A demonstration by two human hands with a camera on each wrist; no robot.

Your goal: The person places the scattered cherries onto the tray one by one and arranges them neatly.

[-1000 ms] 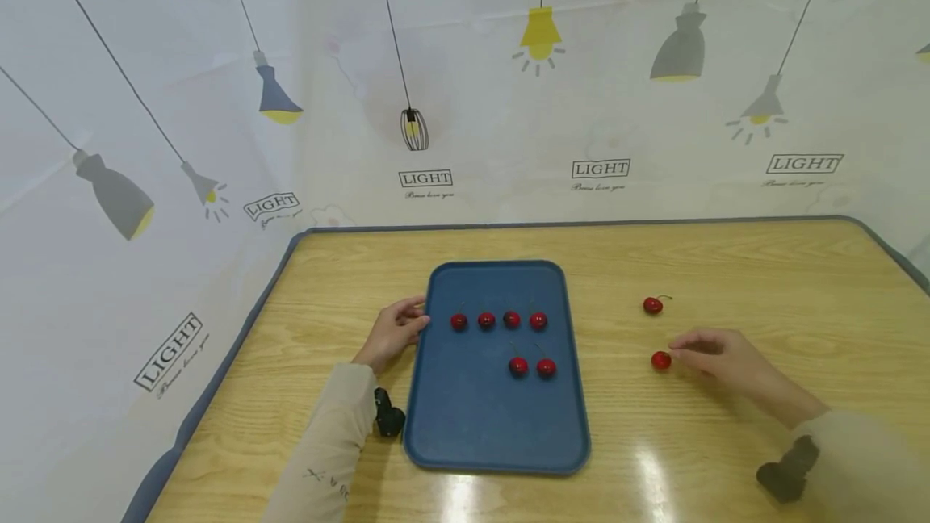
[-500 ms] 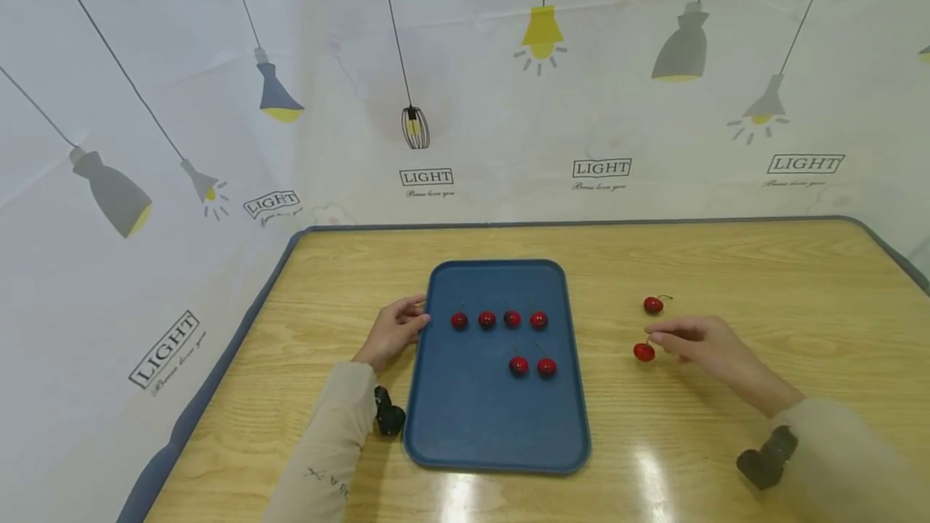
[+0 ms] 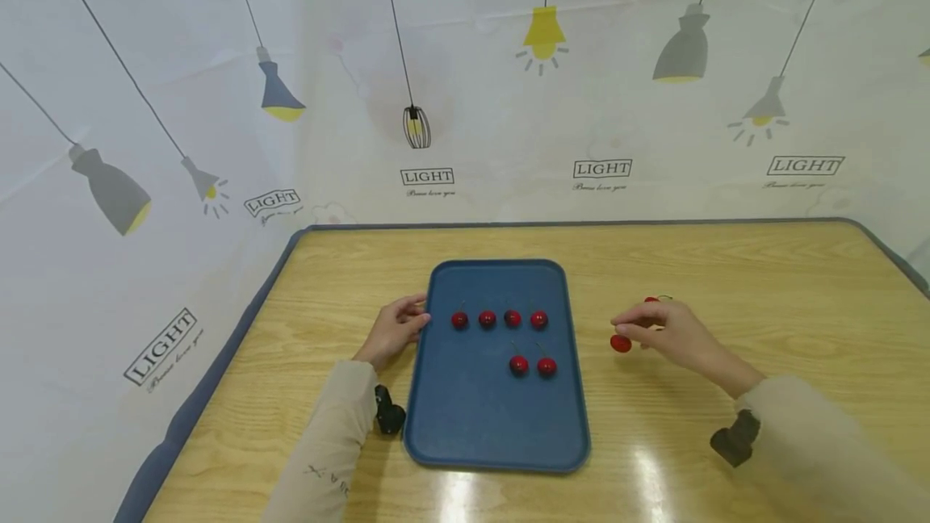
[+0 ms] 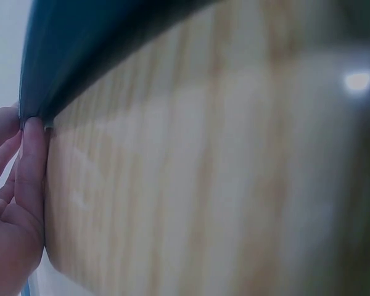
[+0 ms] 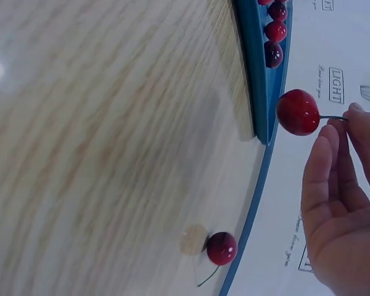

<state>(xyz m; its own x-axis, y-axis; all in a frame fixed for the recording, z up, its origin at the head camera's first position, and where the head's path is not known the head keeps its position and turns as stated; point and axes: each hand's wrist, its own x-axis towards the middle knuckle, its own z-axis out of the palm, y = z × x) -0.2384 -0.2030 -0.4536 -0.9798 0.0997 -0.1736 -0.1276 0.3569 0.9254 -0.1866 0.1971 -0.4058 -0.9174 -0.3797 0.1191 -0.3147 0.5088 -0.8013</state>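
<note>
My right hand (image 3: 672,333) pinches a red cherry (image 5: 298,112) by its stem between thumb and fingertips, the fruit hanging over the table to the right of the blue tray (image 3: 494,426). Another stemmed cherry (image 5: 222,248) lies on the wood, mostly covered by my right hand in the head view. At the tray's left side, my left hand (image 3: 392,335) holds the edge, its thumb at the rim and its fingers bent. On the tray sits a row of several cherries (image 3: 488,319), with two more cherries (image 3: 519,366) in front of the row's right end.
The wooden table (image 3: 763,281) has a blue-grey border (image 3: 654,222) along its back and sides. Behind it hangs a pale wall covering (image 3: 494,103) printed with lamps. A black wrist device (image 3: 735,436) is on the right sleeve.
My right hand has picked the nearer loose cherry up off the table and carried it left towards the tray. The left hand stays at the tray's edge.
</note>
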